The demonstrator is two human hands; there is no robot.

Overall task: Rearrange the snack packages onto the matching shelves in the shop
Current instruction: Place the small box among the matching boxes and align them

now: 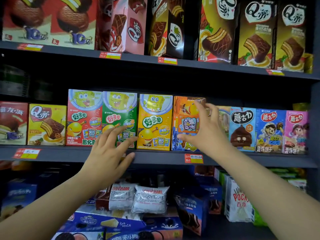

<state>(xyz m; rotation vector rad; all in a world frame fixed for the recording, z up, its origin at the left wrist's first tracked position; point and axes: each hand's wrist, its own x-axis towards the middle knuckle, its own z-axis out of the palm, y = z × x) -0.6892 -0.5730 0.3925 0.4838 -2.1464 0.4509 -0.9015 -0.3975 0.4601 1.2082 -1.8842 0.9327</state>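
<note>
On the middle shelf (pixel 155 157) stands a row of cartoon snack boxes: a red box (pixel 81 116), a green box (pixel 119 110), a yellow box (pixel 155 122) and an orange-and-blue box (pixel 183 118). My right hand (pixel 206 129) grips the orange-and-blue box, thumb at its lower front and fingers over its upper right edge. My left hand (pixel 110 151) hovers with fingers spread in front of the lower part of the green box, holding nothing.
Mushroom-cookie boxes (pixel 242 129) stand right of my right hand; a yellow cake box (pixel 46 124) and a red pie box (pixel 13 122) stand at the left. Tall cake boxes (pixel 256 33) fill the top shelf. White bags (pixel 149 198), blue cookie boxes and a Pocky box (pixel 239 201) lie below.
</note>
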